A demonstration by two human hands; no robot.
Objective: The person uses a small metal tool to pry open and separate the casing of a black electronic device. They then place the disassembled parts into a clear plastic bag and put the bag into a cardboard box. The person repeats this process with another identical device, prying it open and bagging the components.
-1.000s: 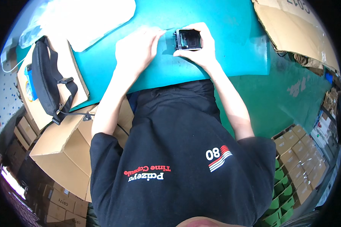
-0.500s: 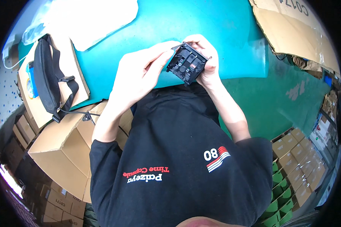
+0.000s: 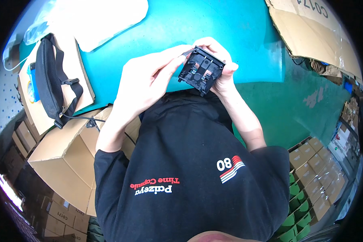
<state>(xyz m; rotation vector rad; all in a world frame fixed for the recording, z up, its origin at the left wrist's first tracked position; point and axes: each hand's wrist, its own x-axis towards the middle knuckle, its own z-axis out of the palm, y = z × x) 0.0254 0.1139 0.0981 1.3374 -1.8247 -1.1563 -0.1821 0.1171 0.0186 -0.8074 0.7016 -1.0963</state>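
Lifted off the teal table (image 3: 246, 36) since a second ago, the black part (image 3: 201, 71) is now held in the air at the upper middle of the frame, just above the person's chest. A second ago it lay flat on the tabletop with both hands over it; half a second ago it was already raised and tilted. Now its open underside is turned toward the camera, so that copper contacts and a round stud inside are shown. From this it is judged that work on the table has given way to inspection or fitting in the hand.

The part is gripped by the right hand (image 3: 222, 66), whose fingers are curled round its far and right edges, the thumb hidden behind it. The left hand (image 3: 149, 78) is half open: its fingertips (image 3: 177, 60) are laid against the part's left edge, and a pinch on a small piece there cannot be told.

At the upper left of the frame a black bag (image 3: 48, 80) lies on a cardboard box (image 3: 74, 159), beside a white sheet (image 3: 97, 18). At the upper right a flattened carton (image 3: 310, 32) overlaps the table's edge.
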